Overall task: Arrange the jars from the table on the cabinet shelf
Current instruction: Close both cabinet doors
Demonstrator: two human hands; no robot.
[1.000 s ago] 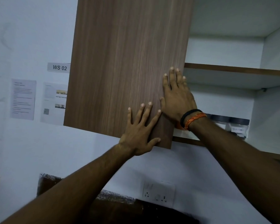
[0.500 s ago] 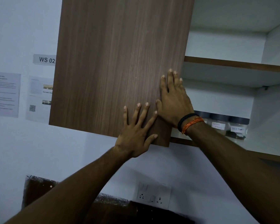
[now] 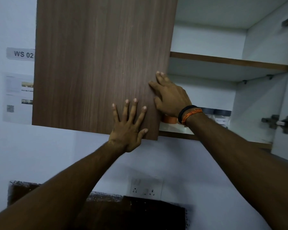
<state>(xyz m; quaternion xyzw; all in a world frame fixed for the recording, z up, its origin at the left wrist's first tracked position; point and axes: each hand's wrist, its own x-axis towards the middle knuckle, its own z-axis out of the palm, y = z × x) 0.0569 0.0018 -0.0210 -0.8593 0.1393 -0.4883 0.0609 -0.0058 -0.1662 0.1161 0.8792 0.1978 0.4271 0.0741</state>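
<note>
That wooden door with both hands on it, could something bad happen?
Maybe. The right hand has its fingers at the free edge of the cabinet door, so they could get pinched if it swings shut. The left hand presses flat near the bottom corner; it might slip off. The jars stand near the front of the lower shelf, so the door or an arm might bump them.
</note>
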